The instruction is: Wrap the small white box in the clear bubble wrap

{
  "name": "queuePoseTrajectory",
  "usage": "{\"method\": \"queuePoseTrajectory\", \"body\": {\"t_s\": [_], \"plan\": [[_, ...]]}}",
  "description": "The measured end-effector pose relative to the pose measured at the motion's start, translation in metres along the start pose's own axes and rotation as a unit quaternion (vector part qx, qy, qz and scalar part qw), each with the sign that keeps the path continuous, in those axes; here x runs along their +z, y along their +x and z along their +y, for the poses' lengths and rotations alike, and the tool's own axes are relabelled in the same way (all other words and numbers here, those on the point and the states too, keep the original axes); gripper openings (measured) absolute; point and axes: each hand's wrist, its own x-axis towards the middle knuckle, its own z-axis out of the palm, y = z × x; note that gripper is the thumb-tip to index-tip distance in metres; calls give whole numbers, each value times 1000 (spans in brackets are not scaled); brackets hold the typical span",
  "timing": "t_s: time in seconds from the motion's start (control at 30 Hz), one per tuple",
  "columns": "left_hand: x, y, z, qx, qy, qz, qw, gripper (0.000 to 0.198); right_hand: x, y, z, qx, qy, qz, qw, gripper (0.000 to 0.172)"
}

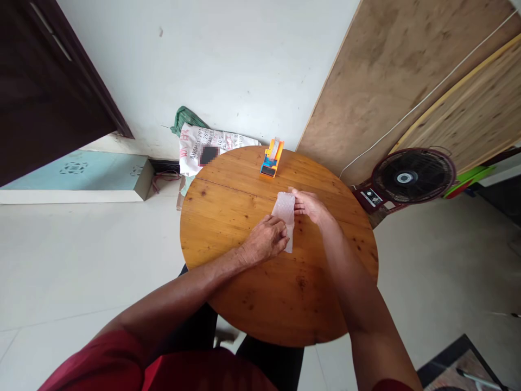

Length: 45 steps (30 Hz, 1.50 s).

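A flat, narrow piece of bubble wrap (284,205) lies on the round wooden table (228,228), under and between my hands. My left hand (266,239) has its fingers curled down onto the lower half of the wrap and covers part of it. At the wrap's upper right edge, my right hand (311,207) grips with its thumb and fingertips. By that thumb a small tan bit (290,189) shows, too small to name. Farther back on the table stands an orange and blue tape dispenser (272,158), apart from both hands.
Beyond the table, a white printed sack (189,146) leans at the wall. A fan (413,176) stands to the right near a wooden board (350,81). On the left floor lies a long pale blue box (81,174), beside a dark door (49,87).
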Motion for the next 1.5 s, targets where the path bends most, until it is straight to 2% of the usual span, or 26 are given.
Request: {"method": "queuePoseTrajectory", "body": {"t_s": [0.13,0.33,0.53,0.67,0.77,0.87,1.0,1.13,1.33,1.5], "plan": [[-2,0,0,4,-10,1,1000,8,9,-9,9,-17,-23,20,999,20],[-5,0,1,10,-3,-2,1000,8,24,-6,28,-72,-12,82,994,28],[-11,-3,8,0,38,-12,999,7,27,2,43,-129,-14,135,982,25],[-18,-3,15,-19,72,-38,997,8,28,5,46,-153,-30,152,976,23],[-19,-4,17,-33,95,-46,994,15,29,5,45,-160,-29,150,975,23],[-18,-6,15,-6,118,-45,992,31,30,3,44,-161,-18,145,976,24],[-14,-7,11,30,143,-48,988,29,31,-1,41,-155,4,135,979,26],[-12,-7,10,23,137,-50,989,27,31,-12,32,-148,28,115,982,29],[-12,-7,8,3,104,-46,994,24,31,-33,11,-137,52,41,988,34],[-11,-6,6,-13,91,-47,995,25,31,-46,1,-127,56,19,990,35]]}}
